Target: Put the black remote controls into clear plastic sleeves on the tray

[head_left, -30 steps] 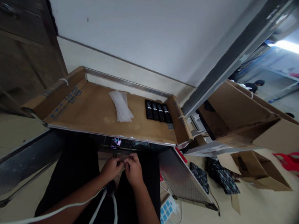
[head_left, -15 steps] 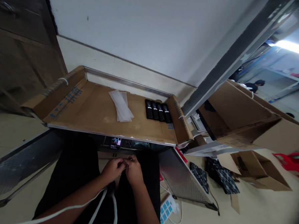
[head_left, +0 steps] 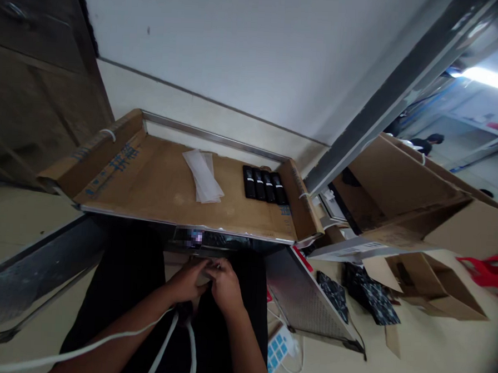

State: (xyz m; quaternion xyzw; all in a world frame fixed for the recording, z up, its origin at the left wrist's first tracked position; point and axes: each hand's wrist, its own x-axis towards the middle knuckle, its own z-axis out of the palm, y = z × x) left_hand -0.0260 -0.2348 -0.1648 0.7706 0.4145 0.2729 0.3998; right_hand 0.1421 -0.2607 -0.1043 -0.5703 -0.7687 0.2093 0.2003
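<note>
My left hand (head_left: 188,282) and my right hand (head_left: 224,282) meet above my lap, below the front edge of a cardboard-lined tray (head_left: 157,190). Their fingers are bent around something small and pale between them, too blurred to name. On the tray lie a few overlapping translucent plastic sleeves (head_left: 204,178), near its middle. Toward the right end, several black items (head_left: 259,184) with small white labels lie side by side in a row. Neither hand touches the sleeves or the black items.
A phone-like screen (head_left: 195,237) sits under the tray's front edge. To the right stand large open cardboard boxes (head_left: 403,189) and a metal mesh panel (head_left: 305,298). Dark patterned bags (head_left: 368,293) and a white power strip (head_left: 277,349) are on the floor. A person (head_left: 428,145) is far back.
My left hand has turned and its fingers have spread a little around the small pale thing. My right hand has shifted slightly. The things on the tray have stayed put.
</note>
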